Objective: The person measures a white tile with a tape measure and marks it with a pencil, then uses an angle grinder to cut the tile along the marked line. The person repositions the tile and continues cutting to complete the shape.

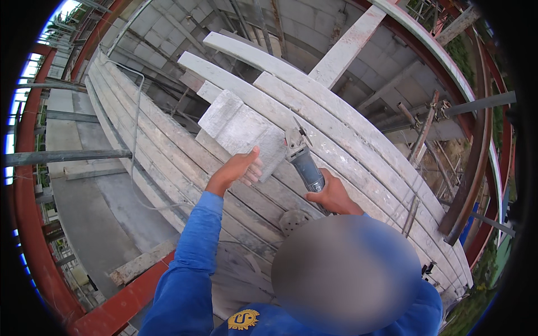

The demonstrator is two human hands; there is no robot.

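Observation:
My right hand [339, 194] is wrapped round the body of a grey angle grinder [307, 166]. Its thin disc, seen nearly edge-on, points away from me, just right of a pale, rough block [235, 124] with a stepped face. My left hand [238, 169] is at the block's near edge, fingers stretched out and thumb raised, with nothing gripped in it. Whether its fingertips press on the block I cannot tell. Dusty pale planks [336, 131] run side by side beneath the block. My blue left sleeve [193, 252] comes up from the lower edge.
A round piece with holes [293, 222] lies on the planks near me. Left of the planks, a bent metal rod [136, 120] and a steel tube [73, 157] cross a grey slab [120, 207]. Red steel beams [120, 305] frame the platform. Block walls [305, 25] stand beyond it.

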